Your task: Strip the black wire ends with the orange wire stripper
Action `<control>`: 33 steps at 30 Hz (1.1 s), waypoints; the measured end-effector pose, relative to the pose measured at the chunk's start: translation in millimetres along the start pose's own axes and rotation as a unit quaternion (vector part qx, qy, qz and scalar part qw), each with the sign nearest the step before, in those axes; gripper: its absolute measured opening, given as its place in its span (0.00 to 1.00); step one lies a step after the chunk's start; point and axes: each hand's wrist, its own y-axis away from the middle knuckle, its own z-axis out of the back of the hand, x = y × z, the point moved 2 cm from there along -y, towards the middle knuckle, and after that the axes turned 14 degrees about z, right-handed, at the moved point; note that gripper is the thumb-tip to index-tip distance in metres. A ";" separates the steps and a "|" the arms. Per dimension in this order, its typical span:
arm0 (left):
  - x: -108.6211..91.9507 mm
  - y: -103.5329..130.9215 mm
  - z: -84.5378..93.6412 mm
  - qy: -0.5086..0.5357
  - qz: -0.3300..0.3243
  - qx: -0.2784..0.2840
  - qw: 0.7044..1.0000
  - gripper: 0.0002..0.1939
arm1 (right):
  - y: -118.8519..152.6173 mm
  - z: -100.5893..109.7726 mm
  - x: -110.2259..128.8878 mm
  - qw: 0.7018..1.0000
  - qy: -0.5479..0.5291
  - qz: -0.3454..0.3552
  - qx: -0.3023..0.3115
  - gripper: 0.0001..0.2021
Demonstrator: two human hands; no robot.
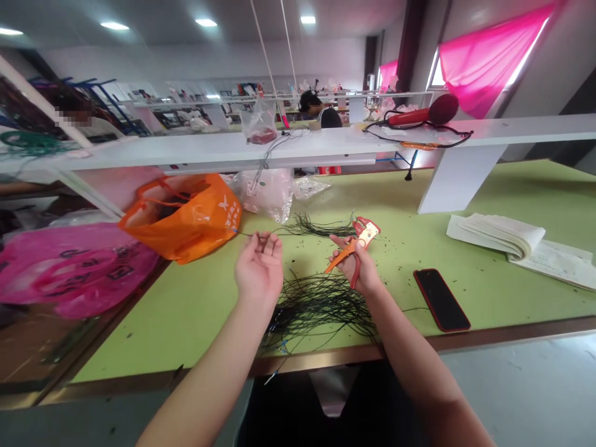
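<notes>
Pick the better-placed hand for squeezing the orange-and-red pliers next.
Right, I'd judge. The right hand has the pliers in its grasp. The left hand is off to the other side with no tool; a thin wire runs by its fingertips, so it seems better suited to guiding wire.

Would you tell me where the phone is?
In the head view, the phone lies on the green table, right of the right hand and nearer than the white papers.

Softly bright ceiling lights (205, 23), edges stretched, background slightly blurred
</notes>
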 end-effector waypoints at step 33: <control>70.2 74.3 81.5 -0.223 0.186 0.100 0.952 0.31 | 17.3 -21.0 -7.4 0.997 0.052 0.039 0.029 0.12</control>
